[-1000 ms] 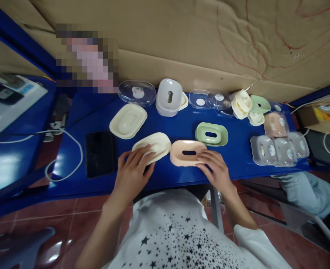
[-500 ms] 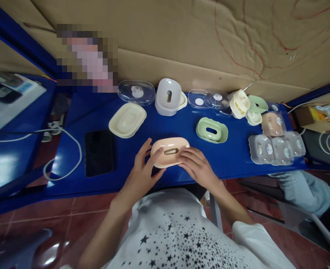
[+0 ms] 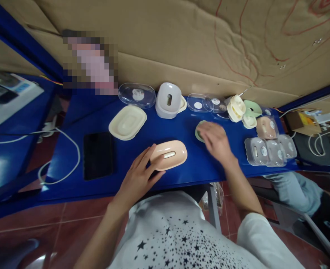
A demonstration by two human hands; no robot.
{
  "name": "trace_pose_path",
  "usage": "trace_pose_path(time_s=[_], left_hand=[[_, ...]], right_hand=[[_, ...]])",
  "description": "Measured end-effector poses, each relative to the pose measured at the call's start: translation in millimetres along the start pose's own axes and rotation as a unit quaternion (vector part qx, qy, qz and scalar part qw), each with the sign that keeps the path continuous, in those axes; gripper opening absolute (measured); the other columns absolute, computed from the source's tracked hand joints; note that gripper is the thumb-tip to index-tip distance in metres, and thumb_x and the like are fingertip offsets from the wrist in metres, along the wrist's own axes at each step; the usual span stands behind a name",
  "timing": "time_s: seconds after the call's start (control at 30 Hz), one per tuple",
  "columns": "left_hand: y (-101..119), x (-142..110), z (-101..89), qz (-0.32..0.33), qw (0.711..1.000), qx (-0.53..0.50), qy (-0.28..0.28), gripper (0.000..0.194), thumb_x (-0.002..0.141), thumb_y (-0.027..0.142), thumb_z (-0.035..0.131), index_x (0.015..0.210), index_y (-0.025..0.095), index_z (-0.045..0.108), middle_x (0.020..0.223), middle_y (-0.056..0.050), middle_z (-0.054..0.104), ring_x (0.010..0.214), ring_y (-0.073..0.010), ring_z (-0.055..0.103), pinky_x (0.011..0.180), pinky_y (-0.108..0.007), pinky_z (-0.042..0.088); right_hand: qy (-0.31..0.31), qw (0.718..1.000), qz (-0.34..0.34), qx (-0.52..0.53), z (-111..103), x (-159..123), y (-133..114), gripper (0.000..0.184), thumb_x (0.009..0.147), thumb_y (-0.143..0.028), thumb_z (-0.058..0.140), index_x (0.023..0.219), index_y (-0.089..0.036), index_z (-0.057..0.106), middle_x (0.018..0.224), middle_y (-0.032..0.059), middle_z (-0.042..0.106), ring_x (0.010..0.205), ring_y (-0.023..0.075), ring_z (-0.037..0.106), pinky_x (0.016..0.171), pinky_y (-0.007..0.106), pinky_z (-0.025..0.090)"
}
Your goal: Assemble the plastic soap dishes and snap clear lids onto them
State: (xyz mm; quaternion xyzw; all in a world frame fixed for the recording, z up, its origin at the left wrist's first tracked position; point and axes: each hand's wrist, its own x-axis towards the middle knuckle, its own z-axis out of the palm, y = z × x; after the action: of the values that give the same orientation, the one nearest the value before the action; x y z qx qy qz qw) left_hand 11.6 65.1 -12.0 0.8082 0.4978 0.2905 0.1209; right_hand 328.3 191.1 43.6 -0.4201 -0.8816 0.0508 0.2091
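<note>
My left hand (image 3: 138,170) is closed on the left end of a glossy peach oval plastic case (image 3: 176,157) on the blue table. A finger lies over its top, near the slot with a pale strip inside, and the thumb is at the near edge. My right hand (image 3: 216,141) is over a light green plastic tray (image 3: 199,135), covering most of it. Motion blurs those fingers, so their grip cannot be made out. Farther back stand a cream oval tray (image 3: 128,122) and a pale lilac slotted box (image 3: 168,100).
Clear plastic covers (image 3: 137,95) lie along the cardboard wall. At right are stacked cream pieces (image 3: 236,108), a covered peach case (image 3: 266,127) and several clear-covered boxes (image 3: 275,152). A black tablet-like slab (image 3: 97,156) and a white cable (image 3: 76,145) lie at left. A seated person's leg (image 3: 296,194) shows at right.
My right hand has let go of the peach case and moved right, onto the green tray. My left hand keeps the case, now turned slightly and resting lower.
</note>
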Motion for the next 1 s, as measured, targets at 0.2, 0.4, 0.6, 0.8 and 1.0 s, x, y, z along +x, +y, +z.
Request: trace_pose_path(time_s=[0.2,0.4,0.6,0.8,1.0], left_hand=[[1.3,2.0,-1.2,-0.001,1.000,-0.003,-0.001,0.064,0.100,0.021,0.073,0.158,0.033,0.048,0.174,-0.015,0.041,0.154,-0.0380,0.051,0.121,-0.059,0.053],[-0.4,2.1,-3.7,-0.011,0.999,-0.049,0.007,0.064,0.103,0.024,0.070,0.161,0.032,0.044,0.169,-0.015,0.047,0.153,-0.0351,0.052,0.121,-0.058,0.054],[6.9,8.8,-1.2,-0.085,0.993,-0.081,0.002,0.071,0.103,0.030,0.071,0.164,0.031,0.037,0.166,-0.016,0.050,0.153,-0.0339,0.052,0.121,-0.055,0.054],[12.2,18.3,16.8,-0.084,0.990,-0.112,0.025,0.085,0.099,0.035,0.075,0.169,0.029,0.027,0.162,-0.018,0.053,0.149,-0.0369,0.055,0.120,-0.058,0.053],[3.7,13.5,28.3,-0.098,0.986,-0.132,0.038,0.098,0.096,0.047,0.080,0.172,0.030,0.019,0.163,-0.019,0.051,0.149,-0.0381,0.055,0.118,-0.058,0.053]], right_hand=[[-0.043,0.976,0.127,-0.173,-6.3,60.5,99.9,0.067,0.098,-0.020,0.064,0.162,-0.016,0.048,0.167,0.0195,0.052,0.158,0.0405,0.044,0.131,0.074,0.024],[-0.063,0.983,0.114,-0.132,-9.8,82.5,126.2,0.054,0.100,-0.024,0.060,0.154,-0.017,0.059,0.156,0.0190,0.063,0.144,0.0392,0.060,0.119,0.064,0.046],[0.076,0.988,0.044,-0.129,-8.7,29.2,33.6,0.041,0.114,-0.025,0.043,0.144,-0.024,0.070,0.136,0.0100,0.077,0.128,0.0301,0.071,0.111,0.048,0.052],[0.044,0.992,-0.089,-0.080,29.3,-21.0,-46.2,0.045,0.110,-0.022,0.060,0.151,-0.037,0.064,0.137,0.0001,0.078,0.129,0.0239,0.072,0.111,0.043,0.054],[-0.064,0.982,-0.173,0.031,30.9,-16.5,-56.4,0.042,0.109,-0.040,0.066,0.149,-0.028,0.065,0.155,0.0049,0.067,0.153,0.0244,0.054,0.129,0.051,0.044]])
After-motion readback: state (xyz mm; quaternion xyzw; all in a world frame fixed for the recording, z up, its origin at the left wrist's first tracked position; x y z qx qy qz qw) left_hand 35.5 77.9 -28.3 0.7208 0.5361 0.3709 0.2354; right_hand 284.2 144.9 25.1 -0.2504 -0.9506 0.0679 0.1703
